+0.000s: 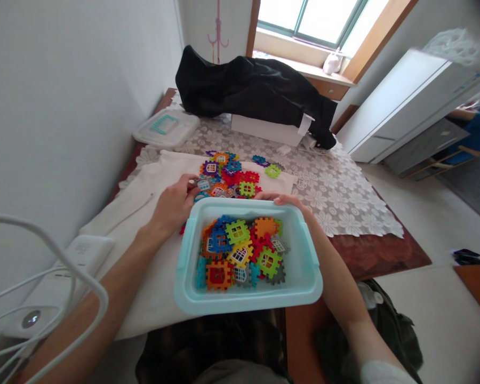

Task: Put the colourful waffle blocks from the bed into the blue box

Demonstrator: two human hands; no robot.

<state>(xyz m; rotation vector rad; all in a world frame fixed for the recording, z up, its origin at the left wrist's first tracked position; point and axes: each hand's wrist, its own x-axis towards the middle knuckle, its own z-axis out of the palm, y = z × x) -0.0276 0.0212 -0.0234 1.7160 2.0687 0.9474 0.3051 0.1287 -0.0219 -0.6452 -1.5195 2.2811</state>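
A light-blue plastic bin is tilted toward me at the table's front edge. Inside lie colourful toothed building blocks, some with white window inserts. My right hand grips the bin's far right rim, its fingers partly hidden behind it. Beyond the bin, more blocks lie in a loose pile on a white cloth. At the pile's left side, my left hand pinches a grey window block. The blocks nearest the bin's far wall are partly covered by it.
A white lid lies at the back left. Black fabric drapes over a white box at the back. White cables and a power strip run along the left. A dark bag stands low on the right.
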